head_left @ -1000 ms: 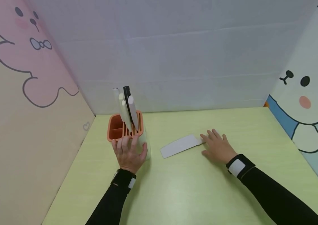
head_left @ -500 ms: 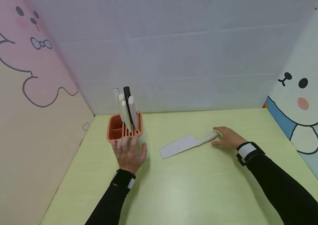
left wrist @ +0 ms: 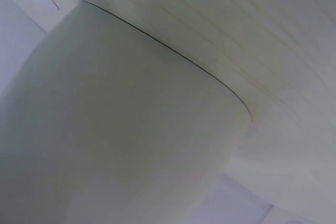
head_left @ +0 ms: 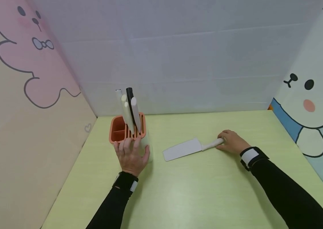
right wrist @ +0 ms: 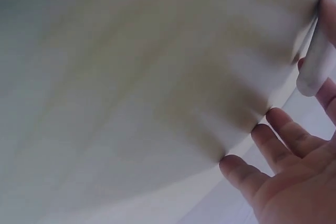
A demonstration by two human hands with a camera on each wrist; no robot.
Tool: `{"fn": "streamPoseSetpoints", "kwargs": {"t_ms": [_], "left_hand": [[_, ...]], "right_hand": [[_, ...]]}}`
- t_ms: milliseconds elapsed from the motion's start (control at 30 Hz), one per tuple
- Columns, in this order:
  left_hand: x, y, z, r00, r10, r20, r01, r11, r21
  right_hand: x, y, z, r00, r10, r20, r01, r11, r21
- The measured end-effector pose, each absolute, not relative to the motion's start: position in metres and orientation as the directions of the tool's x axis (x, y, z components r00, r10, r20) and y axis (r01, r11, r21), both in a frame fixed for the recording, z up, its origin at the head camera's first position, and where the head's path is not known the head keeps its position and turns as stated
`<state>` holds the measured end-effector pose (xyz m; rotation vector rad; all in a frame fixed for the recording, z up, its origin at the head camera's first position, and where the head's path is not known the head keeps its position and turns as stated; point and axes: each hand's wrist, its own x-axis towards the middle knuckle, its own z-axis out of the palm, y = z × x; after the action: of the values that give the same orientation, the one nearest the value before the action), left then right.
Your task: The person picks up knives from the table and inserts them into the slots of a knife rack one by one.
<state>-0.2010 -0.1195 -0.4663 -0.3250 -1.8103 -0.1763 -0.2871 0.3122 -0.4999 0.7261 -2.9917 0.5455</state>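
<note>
In the head view a white cleaver lies on the table, its flat blade pointing left and its pale handle toward the right. My right hand pinches the handle's end between thumb and forefinger. The right wrist view shows the handle end there, while the other fingers touch the table. At left a knife holder with an orange top and pale body stands upright. My left hand rests against its front, fingertips at the rim. Only the holder's pale body shows in the left wrist view; the fingers are out of sight.
Several white handles and a black handle stick up from the holder's slots. The pale green table meets a grey-white back wall. Cartoon-printed panels stand at both sides.
My right hand has moved right along the cleaver, from the neck of the handle to its far end, and now pinches it. The left hand and the holder stay put.
</note>
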Motion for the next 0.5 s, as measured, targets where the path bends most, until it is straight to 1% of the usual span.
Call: {"fn": "streamPoseSetpoints", "kwargs": {"t_ms": [133, 400, 500], "left_hand": [[-0.201, -0.119, -0.464, -0.232, 0.128, 0.964, 0.313, 0.948, -0.05], [-0.199, -0.119, -0.464, -0.254, 0.125, 0.959, 0.307, 0.951, -0.042], [-0.198, -0.119, -0.464, -0.259, 0.125, 0.958, 0.304, 0.952, -0.042]], "right_hand": [[-0.282, 0.317, -0.498, -0.884, -0.457, 0.094, -0.461, 0.822, -0.334], [-0.273, 0.329, -0.497, -0.892, -0.453, 0.003, -0.412, 0.808, -0.422], [-0.271, 0.333, -0.499, -0.89, -0.456, -0.012, -0.401, 0.796, -0.454]]}}
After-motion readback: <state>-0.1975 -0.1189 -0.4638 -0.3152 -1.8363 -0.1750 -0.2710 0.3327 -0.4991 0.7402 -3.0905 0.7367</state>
